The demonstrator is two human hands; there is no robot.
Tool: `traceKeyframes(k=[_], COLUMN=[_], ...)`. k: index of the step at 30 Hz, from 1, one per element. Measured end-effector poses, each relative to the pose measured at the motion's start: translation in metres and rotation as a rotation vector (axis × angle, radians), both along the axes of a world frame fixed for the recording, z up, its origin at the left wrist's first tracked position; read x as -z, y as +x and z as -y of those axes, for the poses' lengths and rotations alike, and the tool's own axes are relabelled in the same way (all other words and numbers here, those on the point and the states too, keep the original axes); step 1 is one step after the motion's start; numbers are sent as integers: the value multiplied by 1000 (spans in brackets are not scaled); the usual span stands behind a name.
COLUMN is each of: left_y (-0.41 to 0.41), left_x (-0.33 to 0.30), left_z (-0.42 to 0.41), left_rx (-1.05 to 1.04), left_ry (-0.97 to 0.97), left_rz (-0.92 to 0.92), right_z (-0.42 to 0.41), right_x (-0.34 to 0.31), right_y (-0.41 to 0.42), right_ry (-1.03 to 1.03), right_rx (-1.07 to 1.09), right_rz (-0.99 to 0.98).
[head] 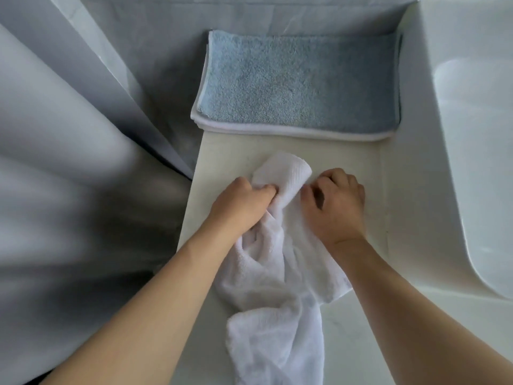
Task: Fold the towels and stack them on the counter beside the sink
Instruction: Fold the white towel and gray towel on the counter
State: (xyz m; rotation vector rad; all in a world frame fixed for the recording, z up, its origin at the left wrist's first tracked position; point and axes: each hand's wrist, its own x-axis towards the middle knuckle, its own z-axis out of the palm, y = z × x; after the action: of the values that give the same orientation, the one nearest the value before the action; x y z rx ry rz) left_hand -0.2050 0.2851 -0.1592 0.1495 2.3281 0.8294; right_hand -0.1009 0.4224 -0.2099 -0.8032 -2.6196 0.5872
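- The white towel lay bunched and twisted on the counter, its far end humped up between the hands and its near end trailing toward the person and out of the bottom of the view.
- Risk, as I judged it: folding from this crumpled state would trap creases and give a lumpy, lopsided fold. It needed spreading flat first.
- The trailing end seemed to hang off the near edge. Its weight could have dragged the cloth toward the person if the grip loosened.
- A folded blue towel sat at the back of the counter, beside the sink and well apart from the hands. A bulky white fold laid on it could have sat crooked or slid off.
- The left hand was closed on the towel, knuckles up, fingers curled into the cloth just below the hump.
- The right hand rested on the cloth's right side, back up, fingers curled under. Whether it pinched fabric I could not tell.
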Motion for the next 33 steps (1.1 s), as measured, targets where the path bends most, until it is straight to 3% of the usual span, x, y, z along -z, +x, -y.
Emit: traceKeyframes(k=[3,7,9,11,13,17,20,22,23,25,28,30,33], left_y=[-1,-3,-2,-1,-2,-12,-26,-36,-37,-30,-9,-7,-16], left_x=[5,0,-5,-8,-12,-10,-9,-9,-9,-12,-32,-44,-56], left_z=[12,35,44,50,56,74,82,81,79,75,64,58,46], left_rx=[-106,-463,-524,-489,-416,-301,-326,-419,-443,-392,-136,-42,-110], left_ry=[170,427,439,414,339,110,109,245,307,376,447,469,538], left_rz=[17,-188,-210,-167,-121,-134,162,296,250,-33,-411,-537,-652], right_z=[0,5,10,14,16,13,21,35,42,50,44,37,20], right_x=[-10,-41,-57,-64,-64,-58,-51,-40,-35,-32,-50,-66,-87], right_y=[13,38,45,45,38,26,22,21,22,22,14,4,-16], right_ry=[-40,-104,-281,-380,-361,-379,-699,-924,-946,-829,-663,-582,-487], right_rx=[81,172,223,212,159,420,794,892,866,804,753,723,680], right_rz=[86,652,852,925,794,35,-295,-274,-210,-118,-222,-332,-374])
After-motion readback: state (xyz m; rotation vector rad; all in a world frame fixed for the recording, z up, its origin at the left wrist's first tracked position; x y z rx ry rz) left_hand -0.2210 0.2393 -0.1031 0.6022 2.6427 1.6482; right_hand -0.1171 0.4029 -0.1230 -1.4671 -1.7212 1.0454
